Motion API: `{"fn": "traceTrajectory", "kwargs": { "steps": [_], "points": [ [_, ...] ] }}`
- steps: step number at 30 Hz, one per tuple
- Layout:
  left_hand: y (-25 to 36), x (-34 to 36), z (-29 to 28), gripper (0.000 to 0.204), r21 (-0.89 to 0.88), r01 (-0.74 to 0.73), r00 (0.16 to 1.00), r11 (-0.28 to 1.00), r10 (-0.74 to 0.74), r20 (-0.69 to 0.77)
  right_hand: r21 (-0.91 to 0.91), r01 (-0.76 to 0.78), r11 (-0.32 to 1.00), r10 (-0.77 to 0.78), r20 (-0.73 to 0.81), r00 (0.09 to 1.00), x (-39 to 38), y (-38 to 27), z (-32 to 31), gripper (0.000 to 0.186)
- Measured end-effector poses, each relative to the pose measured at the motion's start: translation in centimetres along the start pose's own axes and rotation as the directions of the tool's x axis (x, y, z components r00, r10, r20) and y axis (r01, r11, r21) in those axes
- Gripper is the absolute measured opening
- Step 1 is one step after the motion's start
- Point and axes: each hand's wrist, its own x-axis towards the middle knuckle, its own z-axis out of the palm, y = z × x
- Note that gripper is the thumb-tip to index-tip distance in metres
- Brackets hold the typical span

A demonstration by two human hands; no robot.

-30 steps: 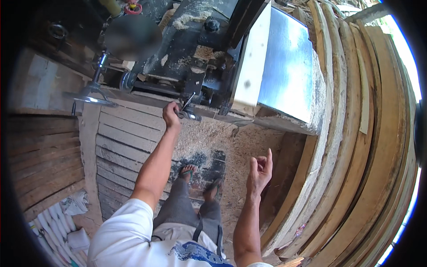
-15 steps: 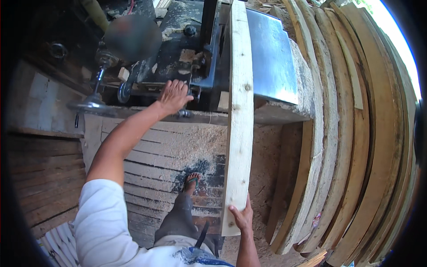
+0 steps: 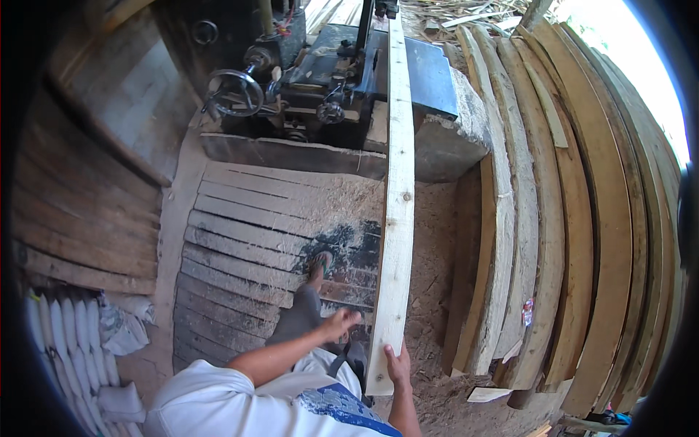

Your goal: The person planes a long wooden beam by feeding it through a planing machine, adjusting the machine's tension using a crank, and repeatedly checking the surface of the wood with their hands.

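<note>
A long pale beam [image 3: 397, 197] with several small knots stretches from the bandsaw table [image 3: 429, 80] back toward my body. My right hand [image 3: 397, 368] grips the near end of this beam at its right edge, with the thumb lying over the top face. In front of my waist, left of the beam and apart from it, is my left hand [image 3: 341, 325]. Its fingers are loosely bent, and nothing shows in them. The far end of the beam lies beside the dark upright blade guard [image 3: 365, 28] of the saw.
A handwheel [image 3: 237, 93] and a smaller knob [image 3: 330, 112] sit on the machine's front. Long rough planks [image 3: 568, 218] are stacked on the right. Sawdust covers the slatted floor [image 3: 240, 211], where my foot [image 3: 320, 264] stands. White bundles [image 3: 76, 342] lie at the lower left.
My left hand has come away from the machine's front and back to my waist. The view has shifted backward, so the machine now appears farther off. My right hand keeps its hold on the beam.
</note>
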Motion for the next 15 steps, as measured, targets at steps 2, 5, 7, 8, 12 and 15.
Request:
{"fn": "traceTrajectory", "kwargs": {
  "steps": [2, 5, 7, 8, 12, 15],
  "points": [
    [-1.2, -8.0, 5.3, 0.084, 0.04, 0.029, 0.987, 0.999, -0.035, 0.159, 0.018, 0.017, 1.0, -0.017, 0.005, 1.0, -3.1, 0.8, 0.6, 0.065],
    [-1.5, -16.9, 11.0, 0.091, 0.12, 0.044, 0.992, 0.992, -0.057, 0.114, 0.048, -0.075, 0.996, 0.071, 0.08, 0.994, -6.7, 3.6, 1.9, 0.06],
    [-8.0, -16.8, 13.2, 0.092, 0.069, -0.006, 1.0, 0.998, 0.007, -0.02, 0.042, 0.129, 0.991, -0.131, 0.056, 0.99, -9.2, 5.0, 4.2, 0.057],
    [-12.4, -16.0, 14.0, 0.093, 0.023, -0.044, 0.99, 0.999, 0.046, -0.136, 0.042, 0.138, 0.99, -0.14, 0.067, 0.988, -11.0, 5.3, 5.0, 0.057],
    [-19.7, -19.5, 16.0, 0.087, 0.035, -0.372, 0.835, 0.927, 0.351, -0.423, 0.107, 0.124, 0.986, -0.138, 0.136, 0.981, -17.9, 7.9, 8.0, 0.063],
    [-27.0, -22.1, 18.8, 0.084, 0.069, -0.417, 0.763, 0.907, 0.39, -0.516, 0.083, 0.187, 0.979, -0.195, 0.108, 0.975, -21.7, 16.3, 9.7, 0.07]
  ]
}}
